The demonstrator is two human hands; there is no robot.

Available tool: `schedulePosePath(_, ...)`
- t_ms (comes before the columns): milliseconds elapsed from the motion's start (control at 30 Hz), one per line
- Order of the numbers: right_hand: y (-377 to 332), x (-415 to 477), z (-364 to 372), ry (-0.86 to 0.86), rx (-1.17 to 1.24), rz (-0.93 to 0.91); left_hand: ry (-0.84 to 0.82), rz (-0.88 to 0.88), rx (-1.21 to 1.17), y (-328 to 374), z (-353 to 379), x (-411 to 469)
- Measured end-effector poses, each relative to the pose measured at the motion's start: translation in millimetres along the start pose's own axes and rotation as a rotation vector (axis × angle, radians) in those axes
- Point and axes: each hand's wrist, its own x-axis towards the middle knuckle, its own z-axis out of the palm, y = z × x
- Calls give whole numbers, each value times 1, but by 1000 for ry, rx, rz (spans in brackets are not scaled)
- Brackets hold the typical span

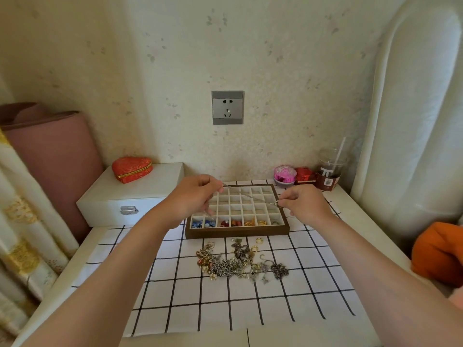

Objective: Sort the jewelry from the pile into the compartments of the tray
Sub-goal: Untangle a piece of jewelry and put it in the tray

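A brown wooden tray (237, 232) with many small cream compartments lies at the back of the checked cloth. Its front row holds blue beads, red beads and gold pieces. A thin silver chain (250, 197) is stretched above the tray between both hands. My left hand (194, 196) pinches the chain's left end over the tray's back left corner, and a loose length hangs below this hand. My right hand (304, 202) pinches the right end, where a small ring sits, over the tray's right edge. The jewelry pile (238, 262) lies on the cloth in front of the tray.
A white box with a clasp (130, 194) stands left of the tray, with a red heart-shaped case (132, 169) on top. A pink container (284, 174), a red box (304, 176) and a cup with a straw (329, 172) stand at the back right. An orange cloth (438, 254) lies at the right.
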Motion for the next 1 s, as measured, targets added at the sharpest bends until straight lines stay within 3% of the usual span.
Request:
schedulePosePath(500,4,23,20,-129,-318,-4,-56,118,127,33,45,49)
schedulePosePath(833,-27,23,1,-224,268,-154,-145,226,348,54,76,84)
schedulePosePath(1000,-18,31,-5,-4,219,-134,-110,250,480,63,73,91)
